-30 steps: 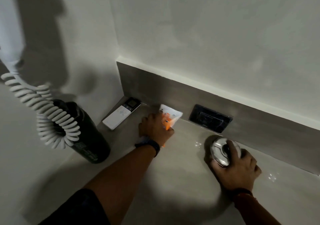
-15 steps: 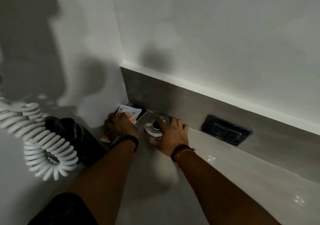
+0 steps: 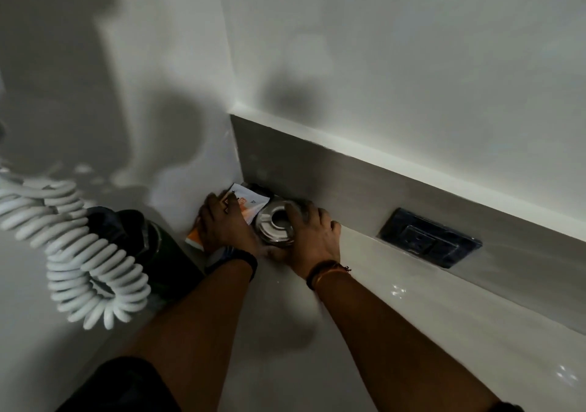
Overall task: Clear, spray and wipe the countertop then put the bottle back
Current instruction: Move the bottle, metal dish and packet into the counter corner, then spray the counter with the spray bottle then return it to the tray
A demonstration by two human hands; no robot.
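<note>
Both hands have slid further into the back left corner of the countertop (image 3: 396,310) than half a second ago. On the left, the left hand (image 3: 222,224) lies flat with fingers together, pressing a white and orange packet (image 3: 250,203) against the corner. Just beside it, touching, the right hand (image 3: 310,237) curls over a round shiny metal dish (image 3: 274,222), fingers hooked on its far rim. A dark flask (image 3: 152,246) stands near the left wrist, behind a white coiled cord (image 3: 79,253). A wall socket (image 3: 428,242) sits to the right. No spray bottle is in view. Crowding could go wrong: the left forearm may tip the flask, or the dish may ride onto the packet.
</note>
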